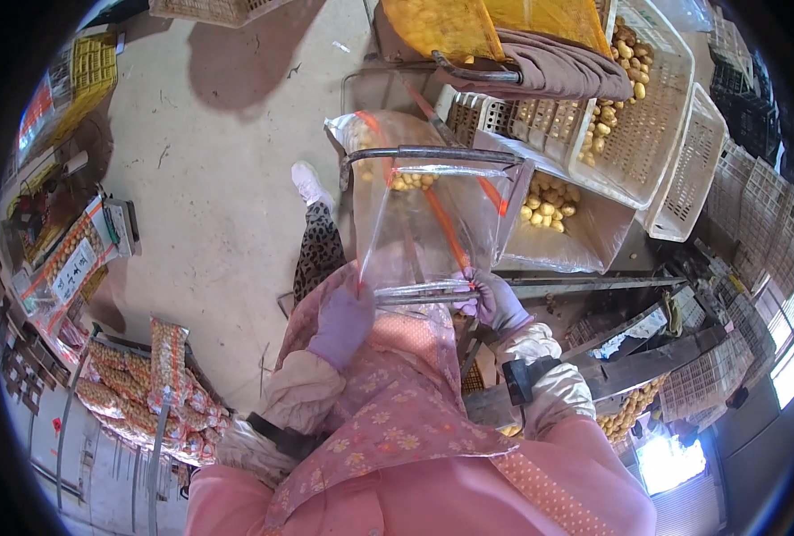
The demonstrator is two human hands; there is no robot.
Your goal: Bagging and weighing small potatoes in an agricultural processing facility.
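A clear plastic bag (437, 228) with orange stripes hangs with its wide mouth toward me, around a dark metal bar frame. Some potatoes (410, 181) lie inside toward its far end. My left hand (341, 323), in a lavender glove, is closed at the left corner of the bag's near rim; its fingertips are partly hidden. At the right corner, my right hand (497, 300), gloved alike, pinches the rim beside a metal rod (428, 298). The far rim runs along a curved black handle bar (432, 154).
Right of the bag, a chute (562, 241) holds loose potatoes, below a large plastic crate (625, 170) with more. A brown cloth (562, 67) drapes over a bar at the top. Filled potato bags (129, 384) are piled at lower left. Metal rails (602, 284) run to my right.
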